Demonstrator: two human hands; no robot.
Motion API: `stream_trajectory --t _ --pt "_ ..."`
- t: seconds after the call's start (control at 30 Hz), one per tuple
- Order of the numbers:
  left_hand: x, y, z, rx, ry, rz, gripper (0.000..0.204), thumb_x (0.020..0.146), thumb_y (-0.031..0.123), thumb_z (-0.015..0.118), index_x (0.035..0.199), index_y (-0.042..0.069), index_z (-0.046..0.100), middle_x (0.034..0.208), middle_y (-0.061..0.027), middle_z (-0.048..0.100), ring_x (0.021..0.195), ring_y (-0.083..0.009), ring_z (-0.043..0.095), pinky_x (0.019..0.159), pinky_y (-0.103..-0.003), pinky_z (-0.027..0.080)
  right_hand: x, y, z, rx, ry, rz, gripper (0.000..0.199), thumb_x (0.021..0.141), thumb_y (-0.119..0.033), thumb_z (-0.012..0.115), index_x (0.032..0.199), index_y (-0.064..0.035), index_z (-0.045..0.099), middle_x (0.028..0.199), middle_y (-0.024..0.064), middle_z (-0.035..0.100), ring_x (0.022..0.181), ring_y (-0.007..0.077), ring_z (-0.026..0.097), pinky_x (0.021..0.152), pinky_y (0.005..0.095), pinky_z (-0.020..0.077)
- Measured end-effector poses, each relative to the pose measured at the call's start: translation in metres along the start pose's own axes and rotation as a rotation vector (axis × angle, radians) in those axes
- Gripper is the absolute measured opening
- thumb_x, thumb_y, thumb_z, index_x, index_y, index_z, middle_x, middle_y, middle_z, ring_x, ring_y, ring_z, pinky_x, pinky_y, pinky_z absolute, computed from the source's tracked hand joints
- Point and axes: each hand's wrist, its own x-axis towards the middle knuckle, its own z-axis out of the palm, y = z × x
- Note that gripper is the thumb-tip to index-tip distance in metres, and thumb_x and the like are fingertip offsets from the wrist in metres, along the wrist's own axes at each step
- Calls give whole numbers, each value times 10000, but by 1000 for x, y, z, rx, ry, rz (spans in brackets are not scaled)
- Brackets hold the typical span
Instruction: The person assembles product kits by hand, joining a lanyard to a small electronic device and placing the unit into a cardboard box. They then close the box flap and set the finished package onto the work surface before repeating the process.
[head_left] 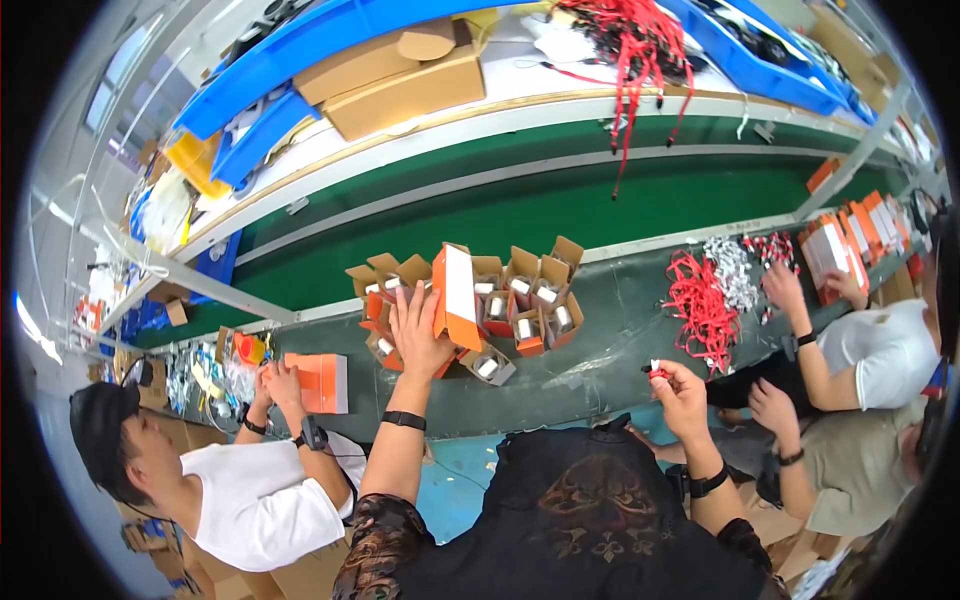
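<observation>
My left hand (418, 335) reaches over the cluster of small open boxes, fingers stretched out and apart. Its thumb side lies against an orange-and-white box (459, 290) that stands tilted above the others. Around it are several open orange cardboard boxes (528, 325) with brown flaps up and white items inside. My right hand (684, 400) is raised over the bench's near edge, thumb and fingers pinched on a small red-and-black cord piece (656, 371) with a white tip. Just beyond it lies a pile of red cords (697, 310).
Silver-white bundles (731, 273) lie beside the red cords on the dark bench (610, 290). A green conveyor belt (500, 205) runs behind, beneath a shelf with blue trays (270, 65). A person (270, 490) handles an orange box at left; other people (865, 355) work at right.
</observation>
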Motion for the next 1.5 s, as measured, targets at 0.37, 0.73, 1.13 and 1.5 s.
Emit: stream_trajectory --t 0.37,0.73,1.13,1.5 --pt "65 64 -45 -567 318 -188 687 611 106 761 1266 5 580 1206 -177 636 1176 -356 591 1005 -431 466 6 -48 13 75 -111 -149 235 919 -15 667 1152 16 662 941 40 669 804 85 618 717 233 511" --pt "36 207 -65 -404 347 167 680 607 217 874 1201 12 616 1168 -188 589 1109 -405 590 1001 -507 487 40 -172 83 -1097 36 -853 224 676 -149 678 868 -34 689 817 97 638 735 240 666 615 352 529" --pt "3 221 -60 -578 30 -5 524 703 174 841 1154 18 625 984 -122 620 948 -301 616 828 -398 512 26 -116 81 -877 39 -958 196 789 -187 650 953 -89 605 1005 85 617 808 225 678 732 381 509" --pt "37 282 -83 -1195 -240 -296 638 790 8 776 1357 -6 484 1240 -101 594 1097 -177 620 929 -303 518 23 -93 34 -123 20 -580 490 820 -244 714 1278 -96 620 1234 208 547 1069 380 627 894 426 533"
